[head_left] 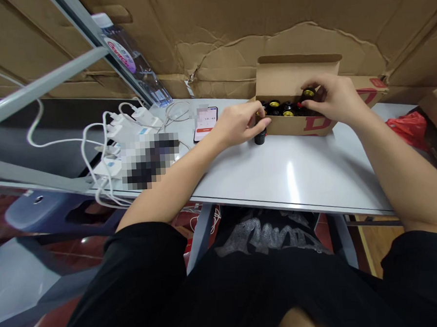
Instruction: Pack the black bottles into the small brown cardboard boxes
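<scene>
On the white tabletop (292, 174) stands an open cardboard box (284, 126), its lid flap raised at the back. Inside are several black lamp sockets (288, 112) with gold threaded rings. My left hand (240, 123) is at the box's front left corner, thumb and fingers curled around a black lamp socket (260, 138); its lower end shows below my thumb, just in front of the box. Over the right end of the box, my right hand (334, 98) pinches another black lamp socket with a gold ring (309, 93). A small red bit shows near my right thumb.
A lit phone (206, 124) lies left of my left hand. Further left are white chargers and cables (123, 132), a blurred-out patch and a leaning clear bottle (136, 65). A red plastic bag (409, 130) sits at the right. Cardboard (215, 32) lines the back; metal shelf bars (46, 84) cross the left.
</scene>
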Motion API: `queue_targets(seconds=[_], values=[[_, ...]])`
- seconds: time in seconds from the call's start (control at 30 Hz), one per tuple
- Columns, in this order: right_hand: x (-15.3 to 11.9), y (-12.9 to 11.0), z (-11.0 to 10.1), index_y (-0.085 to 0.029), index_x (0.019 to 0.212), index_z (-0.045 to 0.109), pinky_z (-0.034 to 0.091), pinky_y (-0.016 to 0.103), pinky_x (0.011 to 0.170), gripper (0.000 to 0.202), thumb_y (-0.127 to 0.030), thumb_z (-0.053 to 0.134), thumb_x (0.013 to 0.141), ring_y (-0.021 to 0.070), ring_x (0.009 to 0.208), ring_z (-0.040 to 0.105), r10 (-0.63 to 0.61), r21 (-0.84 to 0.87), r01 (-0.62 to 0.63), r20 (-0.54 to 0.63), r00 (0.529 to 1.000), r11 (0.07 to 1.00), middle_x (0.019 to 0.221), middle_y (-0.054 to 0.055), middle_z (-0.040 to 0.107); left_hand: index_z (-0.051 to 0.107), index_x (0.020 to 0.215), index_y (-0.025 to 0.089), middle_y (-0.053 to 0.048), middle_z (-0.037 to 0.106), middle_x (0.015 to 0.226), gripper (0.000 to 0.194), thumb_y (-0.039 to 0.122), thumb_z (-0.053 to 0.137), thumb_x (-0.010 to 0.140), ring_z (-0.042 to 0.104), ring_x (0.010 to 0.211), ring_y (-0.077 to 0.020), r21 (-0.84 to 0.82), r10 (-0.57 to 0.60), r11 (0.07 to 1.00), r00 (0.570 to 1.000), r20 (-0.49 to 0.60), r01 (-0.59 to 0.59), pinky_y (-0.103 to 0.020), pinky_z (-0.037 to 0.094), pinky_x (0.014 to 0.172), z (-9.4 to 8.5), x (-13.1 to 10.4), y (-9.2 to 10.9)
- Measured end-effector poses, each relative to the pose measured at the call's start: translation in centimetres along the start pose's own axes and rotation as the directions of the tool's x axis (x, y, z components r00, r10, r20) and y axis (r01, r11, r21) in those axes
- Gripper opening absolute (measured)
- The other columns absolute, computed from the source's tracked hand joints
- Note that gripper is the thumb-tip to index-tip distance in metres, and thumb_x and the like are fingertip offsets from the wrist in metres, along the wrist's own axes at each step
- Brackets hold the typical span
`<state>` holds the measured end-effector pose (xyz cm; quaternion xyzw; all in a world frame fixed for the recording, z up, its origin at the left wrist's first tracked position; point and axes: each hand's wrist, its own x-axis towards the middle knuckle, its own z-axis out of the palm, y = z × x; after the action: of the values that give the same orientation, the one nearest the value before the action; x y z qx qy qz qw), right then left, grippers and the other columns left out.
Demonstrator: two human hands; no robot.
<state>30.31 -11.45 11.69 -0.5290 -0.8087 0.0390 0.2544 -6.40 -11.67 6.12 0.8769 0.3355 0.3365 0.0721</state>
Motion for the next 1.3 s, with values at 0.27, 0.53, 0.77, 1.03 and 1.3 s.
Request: queue_targets(seconds=[0.27, 0.53, 0.77, 1.03, 1.3], values=[[-0.2, -0.4, 0.3, -0.037, 0.113, 0.081, 0.068, 0.073, 0.12, 0.025, -0.062, 0.082, 0.107, 0.0457, 0.115, 0.085, 0.012, 0.073, -0.022, 0.131, 0.991, 0.997, 0.12, 0.014, 0.095, 0.081, 0.127, 0.025, -0.01, 0.085, 0.116, 0.024, 0.038, 0.091, 0.11, 0.08, 0.101, -0.027, 0.157, 0.208, 0.96, 0.967, 0.148, -0.231, -0.039, 0.054, 0.087, -0.4, -0.2, 0.6], [-0.1, 0.0, 0.4, -0.035, 0.116, 0.083, 0.068, 0.068, 0.112, 0.02, -0.053, 0.078, 0.108, 0.0415, 0.108, 0.083, -0.077, 0.053, 0.072, 0.098, 0.992, 0.996, 0.125, 0.012, 0.092, 0.08, 0.124, 0.025, -0.009, 0.084, 0.122, 0.013, 0.027, 0.087, 0.113, 0.077, 0.094, -0.0211, 0.043, 0.176, 0.981, 0.966, 0.191, -0.187, -0.037, 0.061, 0.087, -0.6, -0.3, 0.9], [-0.8, -1.4, 0.4, -0.041, 0.121, 0.081, 0.063, 0.068, 0.115, 0.017, -0.057, 0.079, 0.115, 0.0418, 0.116, 0.074, -0.103, 0.106, 0.106, -0.035, 0.994, 0.989, 0.144, 0.012, 0.087, 0.077, 0.128, 0.027, -0.014, 0.076, 0.147, 0.026, 0.021, 0.091, 0.106, 0.077, 0.102, -0.02, -0.173, 0.263, 0.959, 0.936, 0.233, -0.226, -0.04, 0.07, 0.095, -0.4, -0.3, 1.0], [-2.5, -6.0, 0.9, -0.031, 0.145, 0.08, 0.066, 0.074, 0.116, 0.044, -0.065, 0.078, 0.117, 0.0515, 0.132, 0.079, -0.369, 0.048, 0.368, 0.007, 0.929, 0.928, 0.136, 0.021, 0.085, 0.073, 0.127, 0.028, -0.009, 0.083, 0.124, 0.024, 0.037, 0.09, 0.113, 0.079, 0.106, -0.0231, -0.287, 0.318, 0.917, 0.943, 0.101, -0.278, -0.042, 0.072, 0.094, 0.2, -0.1, 0.8], [-2.6, -6.8, 0.6, -0.031, 0.174, 0.075, 0.06, 0.044, 0.078, 0.072, -0.08, 0.078, 0.121, 0.0321, 0.082, 0.075, -0.406, 0.332, 0.299, 0.323, 0.855, 0.895, 0.101, 0.004, 0.086, 0.075, 0.146, 0.029, -0.009, 0.081, 0.135, 0.067, 0.09, 0.074, 0.119, 0.09, 0.121, -0.0256, -0.294, 0.334, 0.879, 0.925, -0.181, -0.375, -0.05, 0.083, 0.101, 2.4, -0.2, 0.0]])
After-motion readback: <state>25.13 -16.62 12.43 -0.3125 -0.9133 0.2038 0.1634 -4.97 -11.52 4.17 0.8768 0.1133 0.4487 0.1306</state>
